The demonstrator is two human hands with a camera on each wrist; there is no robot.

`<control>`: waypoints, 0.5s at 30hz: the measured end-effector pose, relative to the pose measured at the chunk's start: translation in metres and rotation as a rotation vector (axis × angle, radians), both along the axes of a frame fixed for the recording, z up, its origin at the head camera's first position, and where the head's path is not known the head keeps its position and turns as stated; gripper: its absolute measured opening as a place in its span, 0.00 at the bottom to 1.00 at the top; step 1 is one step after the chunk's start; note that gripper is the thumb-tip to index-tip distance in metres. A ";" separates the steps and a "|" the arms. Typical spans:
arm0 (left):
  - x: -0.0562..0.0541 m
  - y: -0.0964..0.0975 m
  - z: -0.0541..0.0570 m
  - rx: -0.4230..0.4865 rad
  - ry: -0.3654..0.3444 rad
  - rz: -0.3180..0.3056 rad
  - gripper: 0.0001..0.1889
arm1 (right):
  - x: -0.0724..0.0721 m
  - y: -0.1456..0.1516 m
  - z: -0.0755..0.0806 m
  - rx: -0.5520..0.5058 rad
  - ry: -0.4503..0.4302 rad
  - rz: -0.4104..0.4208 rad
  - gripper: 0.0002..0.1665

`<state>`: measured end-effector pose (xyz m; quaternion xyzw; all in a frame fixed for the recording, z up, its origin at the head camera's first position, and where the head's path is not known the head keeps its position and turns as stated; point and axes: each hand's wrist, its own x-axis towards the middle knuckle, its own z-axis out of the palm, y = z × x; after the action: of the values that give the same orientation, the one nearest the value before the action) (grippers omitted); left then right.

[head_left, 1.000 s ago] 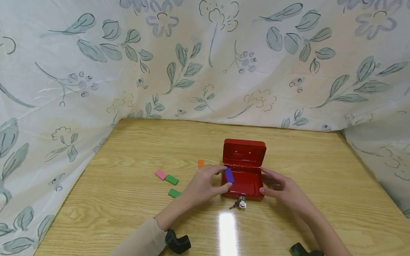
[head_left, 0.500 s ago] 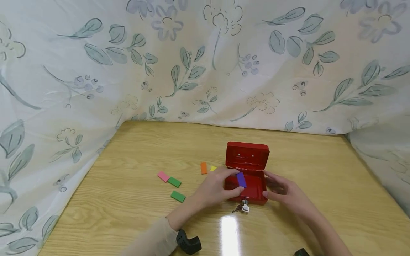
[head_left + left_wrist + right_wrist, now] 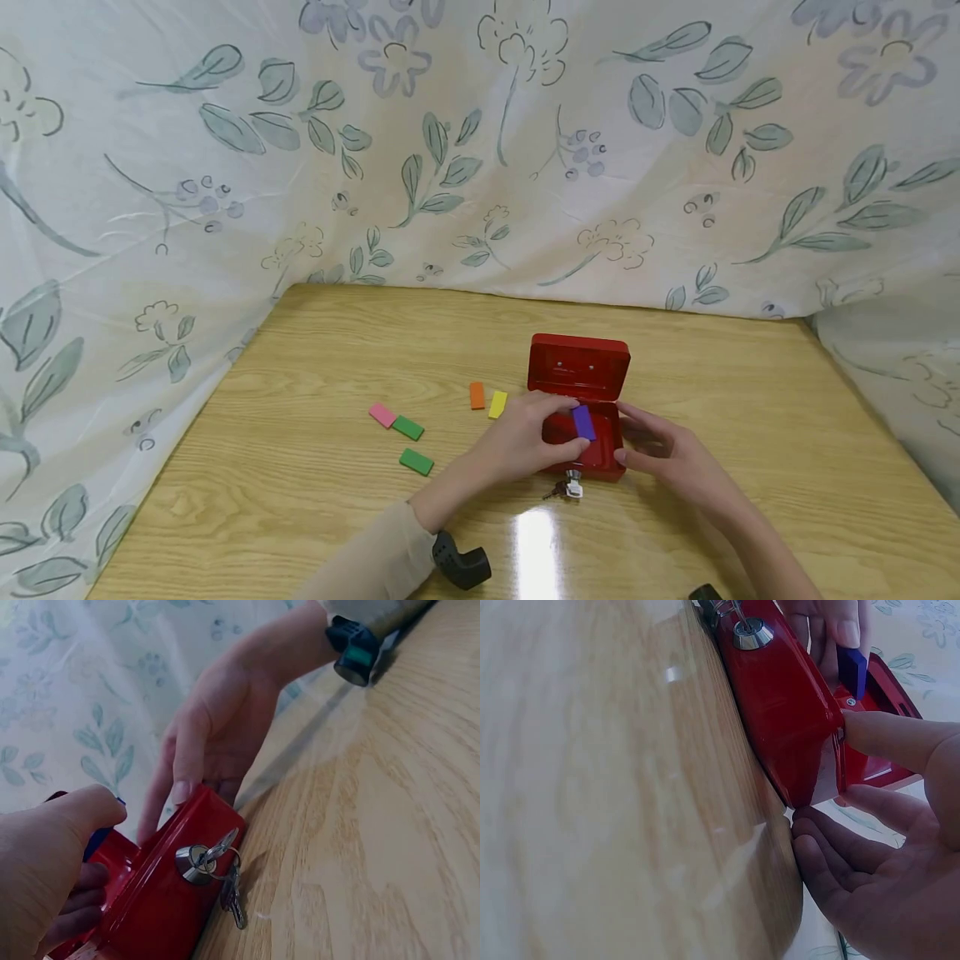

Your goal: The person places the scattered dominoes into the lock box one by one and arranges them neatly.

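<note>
My left hand (image 3: pixel 521 442) pinches a small blue-purple block (image 3: pixel 583 422) between thumb and fingers, over the interior of a red metal cash box (image 3: pixel 611 458). The box stands with its lid (image 3: pixel 579 367) raised at the back. In the right wrist view the block (image 3: pixel 852 673) is tilted, held above the box's inside. My right hand (image 3: pixel 667 450) touches the box's right side; its thumb rests at the front corner and its index finger reaches farther back. Keys (image 3: pixel 234 896) hang from the lock (image 3: pixel 193 864) on the front wall.
Left of the box lie an orange block (image 3: pixel 477 396) and a yellow block (image 3: pixel 498 405). Farther left are a pink block (image 3: pixel 382 416) and two green blocks, one (image 3: pixel 408 427) touching the pink, the other (image 3: pixel 416 462) nearer. A floral cloth (image 3: pixel 450 167) hangs behind the table.
My left hand has carried the blue-purple block rightward, from the box's left side to over its right half. The yellow block has come into fuller view. My right hand stays at the box.
</note>
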<state>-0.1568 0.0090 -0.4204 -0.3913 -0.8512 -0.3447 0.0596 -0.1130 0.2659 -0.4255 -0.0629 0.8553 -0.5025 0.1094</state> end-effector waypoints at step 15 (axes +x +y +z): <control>-0.008 0.014 -0.004 -0.091 -0.046 -0.024 0.26 | -0.001 -0.001 0.000 -0.017 0.011 0.013 0.42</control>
<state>-0.1652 0.0227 -0.4244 -0.3955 -0.8624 -0.3154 0.0180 -0.1135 0.2654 -0.4252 -0.0722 0.8511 -0.5087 0.1076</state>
